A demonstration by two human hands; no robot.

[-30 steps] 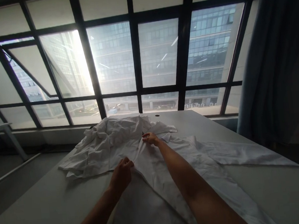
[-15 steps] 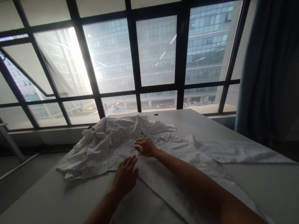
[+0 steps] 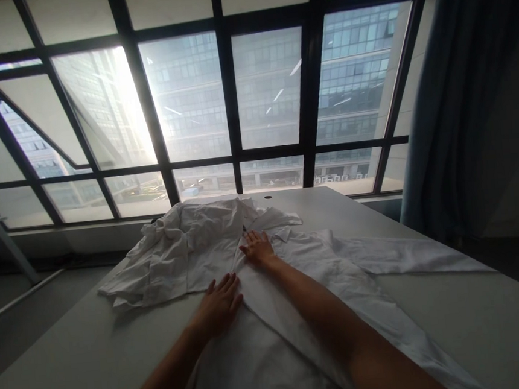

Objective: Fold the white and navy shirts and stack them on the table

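Observation:
A long white coat (image 3: 265, 363) with a collar lies spread on the table, its front edge running diagonally below my hands. One sleeve (image 3: 405, 257) stretches out to the right. My left hand (image 3: 219, 304) lies flat on the cloth with fingers stretched forward. Slightly farther off, my right hand (image 3: 257, 247) rests palm down near the collar, fingers spread. Neither hand grips anything. Beyond them and to the left is a crumpled heap of white cloth (image 3: 170, 263); I cannot tell whether it is a separate garment.
The white table (image 3: 65, 357) reaches toward a large window wall (image 3: 196, 97) with dark frames. A round hole (image 3: 267, 197) shows near its far edge. A blue curtain (image 3: 442, 106) hangs at the right. Another white table (image 3: 9, 246) stands at the left.
My right hand has moved a little right and away from me, its fingers now spread. The left hand has flattened onto the cloth. The view has shifted slightly.

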